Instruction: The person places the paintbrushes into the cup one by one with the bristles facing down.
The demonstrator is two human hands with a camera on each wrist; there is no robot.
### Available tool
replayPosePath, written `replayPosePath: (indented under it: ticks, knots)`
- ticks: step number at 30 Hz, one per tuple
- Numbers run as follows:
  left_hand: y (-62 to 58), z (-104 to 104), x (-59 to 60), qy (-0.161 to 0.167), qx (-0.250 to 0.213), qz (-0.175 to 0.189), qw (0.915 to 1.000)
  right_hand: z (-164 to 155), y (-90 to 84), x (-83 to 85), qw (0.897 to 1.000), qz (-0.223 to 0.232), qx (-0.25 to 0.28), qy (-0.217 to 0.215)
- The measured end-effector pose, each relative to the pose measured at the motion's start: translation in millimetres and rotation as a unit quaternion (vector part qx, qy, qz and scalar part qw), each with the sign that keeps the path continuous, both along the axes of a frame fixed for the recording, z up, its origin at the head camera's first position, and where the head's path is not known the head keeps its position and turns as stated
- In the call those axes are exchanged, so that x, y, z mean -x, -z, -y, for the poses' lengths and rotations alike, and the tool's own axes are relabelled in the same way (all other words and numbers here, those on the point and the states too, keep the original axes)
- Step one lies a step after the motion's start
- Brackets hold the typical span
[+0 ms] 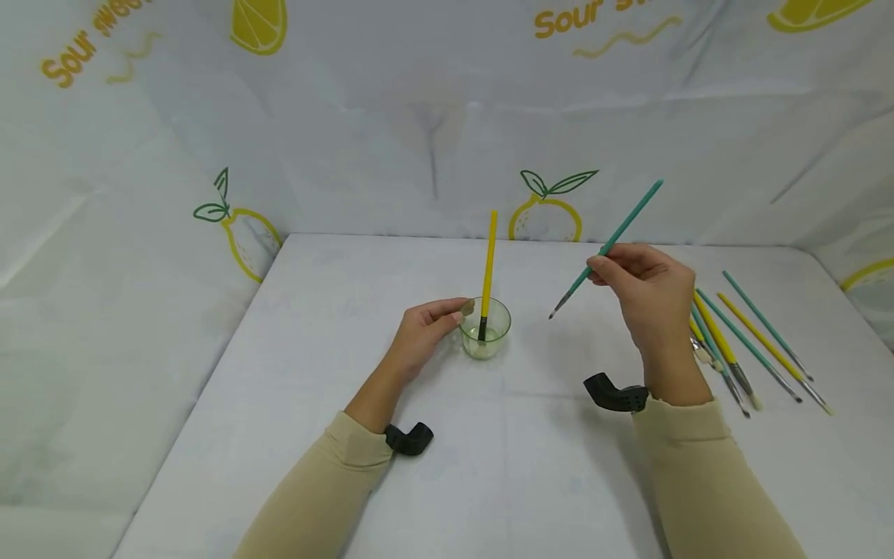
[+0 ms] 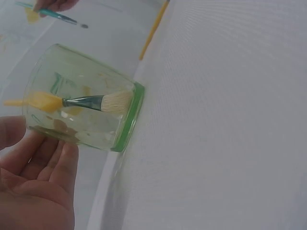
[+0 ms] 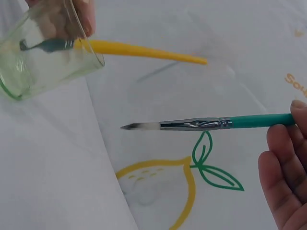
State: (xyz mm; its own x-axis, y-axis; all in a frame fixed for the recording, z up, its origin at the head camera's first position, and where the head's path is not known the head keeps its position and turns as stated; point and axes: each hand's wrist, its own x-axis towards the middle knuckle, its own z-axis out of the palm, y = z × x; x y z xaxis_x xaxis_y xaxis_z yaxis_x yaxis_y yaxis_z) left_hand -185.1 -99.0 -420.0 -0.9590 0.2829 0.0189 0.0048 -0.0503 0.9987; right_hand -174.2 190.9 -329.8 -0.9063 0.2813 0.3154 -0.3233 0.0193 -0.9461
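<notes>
Teal paintbrush point(image 1: 632, 217) slants tip-down from the right grip point(image 1: 653, 299), which pinches it; other brushes point(image 1: 715, 329) lie on the surface point(image 1: 517, 481) just right of that grip. Farther off, to its left, the left grip point(image 1: 421, 334) holds the glass point(image 1: 480, 352), a yellow brush point(image 1: 490, 248) inside; knocking the yellow brush could tip the glass, should the left grip slacken.

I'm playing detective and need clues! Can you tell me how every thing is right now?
Glass cup: upright on the table
Yellow brush: standing bristles-down in the cup
Teal brush: held in the air, bristles down
Other brushes: lying loose on the table
Left hand: holding the cup by its rim
Right hand: pinching the teal brush
</notes>
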Motion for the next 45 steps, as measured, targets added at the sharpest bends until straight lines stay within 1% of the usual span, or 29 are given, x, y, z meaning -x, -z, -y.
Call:
replayPosePath:
  ticks: [3,6,10,13,16,19,23,27,36,41,45]
  knots:
    - [0.9,-1.7,0.2,0.001,0.003,0.002,1.0000,8.7,-1.4,-1.8,0.999,-0.021,0.027,-0.012]
    - [2.2,-3.1,0.6,0.001,0.004,0.002,1.0000,17.5,-2.2,-2.2,0.999,-0.030,0.031,-0.016]
    - [3.6,-4.6,-0.2,0.004,0.004,0.001,1.0000,30.2,-2.1,-0.9,0.999,-0.025,0.035,-0.025]
    - [4.5,-5.6,-1.6,0.006,0.005,0.002,1.0000,40.1,1.3,2.3,0.999,-0.024,0.034,-0.035]
    - [5.0,-6.7,-2.7,0.007,0.005,0.002,1.0000,49.3,9.2,6.0,0.999,-0.016,0.002,-0.038]
    - [4.5,-7.4,-3.2,0.008,0.004,-0.002,1.0000,57.6,19.6,9.3,0.998,0.009,-0.041,-0.044]
    - [2.6,-7.3,-3.6,0.007,0.001,-0.007,1.0000,65.9,32.4,12.7,0.993,0.052,-0.095,-0.057]
    - [1.4,-6.1,-3.0,0.004,0.000,-0.009,1.0000,70.3,42.6,15.6,0.985,0.086,-0.130,-0.069]
    - [0.1,-3.5,-2.4,-0.001,0.009,-0.009,0.9999,76.3,58.4,21.9,0.974,0.128,-0.151,-0.107]
    - [-0.2,-3.0,-2.8,0.000,0.009,-0.009,0.9999,78.1,60.6,21.3,0.970,0.140,-0.156,-0.121]
    - [-0.4,-2.4,-2.1,0.001,0.006,-0.009,0.9999,79.4,59.3,21.0,0.969,0.137,-0.162,-0.131]
